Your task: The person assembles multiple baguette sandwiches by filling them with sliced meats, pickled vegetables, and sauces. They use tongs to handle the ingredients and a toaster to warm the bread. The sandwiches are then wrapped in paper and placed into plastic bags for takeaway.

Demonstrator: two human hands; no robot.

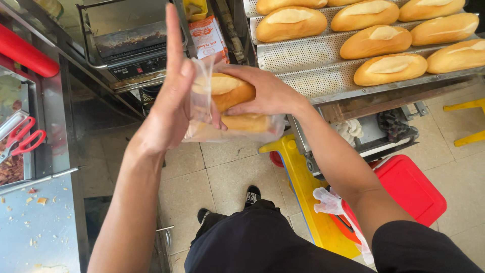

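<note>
Golden-crusted bread roll (230,91), pale split along the top, half inside a clear plastic bag (237,126) held in mid-air above the tiled floor (222,172). Second roll (247,122) already lying in the bag's bottom. Right hand (268,93) clasped over the upper roll, fingers wrapped round its end. Left hand (172,106) gripping the bag's open edge, index finger pointing straight up. Perforated metal baking tray (313,65) with more loaves to the right. Red-handled scissors (22,139) on the steel counter (35,222) at left.
</note>
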